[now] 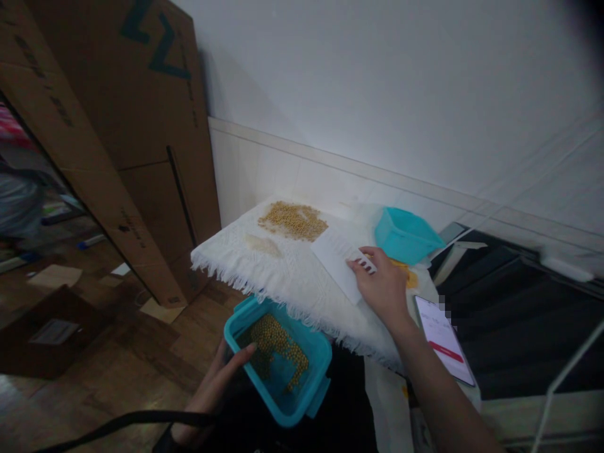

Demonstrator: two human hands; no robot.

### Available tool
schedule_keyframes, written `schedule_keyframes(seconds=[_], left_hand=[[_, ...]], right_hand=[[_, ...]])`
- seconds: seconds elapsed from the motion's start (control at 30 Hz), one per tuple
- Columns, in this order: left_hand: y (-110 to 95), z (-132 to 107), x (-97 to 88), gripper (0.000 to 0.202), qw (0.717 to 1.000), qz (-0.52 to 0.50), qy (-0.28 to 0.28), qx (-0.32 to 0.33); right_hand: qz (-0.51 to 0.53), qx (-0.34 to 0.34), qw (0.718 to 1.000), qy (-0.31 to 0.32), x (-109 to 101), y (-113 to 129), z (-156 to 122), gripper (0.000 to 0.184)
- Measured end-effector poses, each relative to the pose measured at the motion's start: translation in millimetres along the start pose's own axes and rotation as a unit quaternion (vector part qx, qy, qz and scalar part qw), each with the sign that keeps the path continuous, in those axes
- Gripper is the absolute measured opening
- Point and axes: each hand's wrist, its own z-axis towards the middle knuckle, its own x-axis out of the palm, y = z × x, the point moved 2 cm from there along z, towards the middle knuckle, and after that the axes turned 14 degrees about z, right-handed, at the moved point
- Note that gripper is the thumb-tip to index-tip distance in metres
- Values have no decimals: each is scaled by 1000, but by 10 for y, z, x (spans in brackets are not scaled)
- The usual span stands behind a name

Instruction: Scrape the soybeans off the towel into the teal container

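In the head view, the person's left hand (214, 384) holds a blue box (317, 371) low down, just under the fringed edge of a white towel (283, 277). The thumb hooks over the rim and the other fingers wrap around the outside. Yellow beans (278, 346) lie in the box.

The right hand (384, 286) rests on the towel. It pinches a white card (335, 258) between thumb and fingers, and the fingers are pressed close together. The far end of the card points toward a pile of beans (292, 220) farther back on the towel, but does not touch it.

I think this goes best if the card's edge is pushed flat on the cloth, so no bean slips under. The box should sit snug under the towel's edge, right below the card. Slow pushes are best, because round beans roll, and the fringe could catch some.

A small pale heap (263, 244) lies near the pile and could get mixed in. I cannot tell what it is. A second blue box (406, 234) stands just behind the right hand. A lit phone (443, 336) lies beside the right forearm, where an elbow might bump it. Big cardboard boxes (117, 126) lean on the left, well apart.
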Motion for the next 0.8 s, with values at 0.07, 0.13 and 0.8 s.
schedule_keyframes(seconds=[0.07, 0.13, 0.8], left_hand=[[66, -1, -41, 70, 1000, 16, -22, 10], [138, 5, -80, 66, 999, 24, -31, 2], [457, 64, -421, 44, 998, 19, -34, 46]], right_hand=[[4, 15, 1000, 6, 124, -32, -36, 20], [14, 36, 999, -21, 200, -45, -141, 21], [137, 67, 988, 25, 1167, -148, 479, 28]])
